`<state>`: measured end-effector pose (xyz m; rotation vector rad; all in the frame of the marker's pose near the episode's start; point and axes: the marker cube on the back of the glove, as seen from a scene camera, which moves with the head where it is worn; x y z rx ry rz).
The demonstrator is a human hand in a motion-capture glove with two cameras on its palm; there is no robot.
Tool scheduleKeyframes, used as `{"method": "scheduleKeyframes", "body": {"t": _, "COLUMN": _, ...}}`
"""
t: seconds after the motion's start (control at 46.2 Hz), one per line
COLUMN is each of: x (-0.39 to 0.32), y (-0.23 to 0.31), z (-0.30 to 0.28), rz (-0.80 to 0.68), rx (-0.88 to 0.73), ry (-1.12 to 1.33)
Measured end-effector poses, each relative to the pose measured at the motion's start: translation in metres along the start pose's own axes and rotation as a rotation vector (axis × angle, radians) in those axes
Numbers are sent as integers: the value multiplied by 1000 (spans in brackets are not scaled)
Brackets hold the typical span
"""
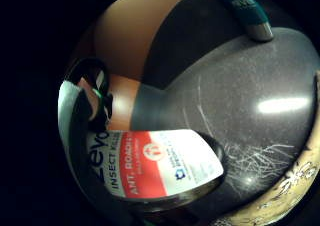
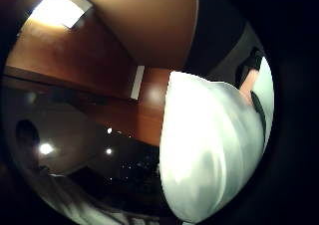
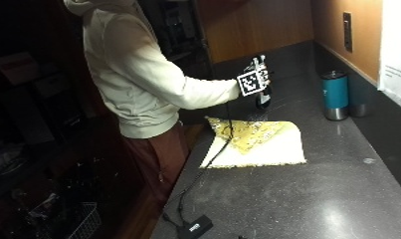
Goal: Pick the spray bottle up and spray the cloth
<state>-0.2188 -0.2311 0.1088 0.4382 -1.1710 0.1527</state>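
A small black box sits at the worktop's near edge. Farther along lies the cloth, one corner folded over. The gloved right hand grips the spray bottle above the cloth's far edge. A teal tumbler stands near the wall.

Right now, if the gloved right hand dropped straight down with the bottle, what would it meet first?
Probably the cloth. The right hand holds the spray bottle above the cloth's far edge, with nothing between. Depth is unclear, so it might meet bare counter just beyond instead. The teal tumbler stands well aside.
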Motion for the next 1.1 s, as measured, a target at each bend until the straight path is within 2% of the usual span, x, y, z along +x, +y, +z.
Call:
{"method": "scheduleKeyframes", "body": {"t": 0.13, "x": 11, "y": -6, "z": 12, "rz": 29, "rx": 53, "ry": -17}}
{"method": "scheduleKeyframes", "body": {"t": 0.281, "x": 31, "y": 28, "z": 12, "rz": 41, "rx": -205, "ry": 66}}
{"method": "scheduleKeyframes", "body": {"t": 0.411, "x": 39, "y": 19, "z": 4, "rz": 42, "rx": -166, "ry": 109}}
{"method": "scheduleKeyframes", "body": {"t": 0.497, "x": 46, "y": 4, "z": 4, "rz": 51, "rx": -82, "ry": 157}}
{"method": "scheduleKeyframes", "body": {"t": 0.606, "x": 37, "y": 13, "z": 6, "rz": 98, "rx": -207, "ry": 61}}
{"method": "scheduleKeyframes", "body": {"t": 0.692, "x": 42, "y": 30, "z": -10, "rz": 109, "rx": -351, "ry": 78}}
{"method": "scheduleKeyframes", "body": {"t": 0.865, "x": 44, "y": 22, "z": -34, "rz": 90, "rx": -203, "ry": 125}}
{"method": "scheduleKeyframes", "body": {"t": 0.973, "x": 31, "y": 29, "z": -52, "rz": 75, "rx": -195, "ry": 129}}
{"method": "scheduleKeyframes", "body": {"t": 1.103, "x": 10, "y": 51, "z": -73, "rz": 31, "rx": -300, "ry": 123}}
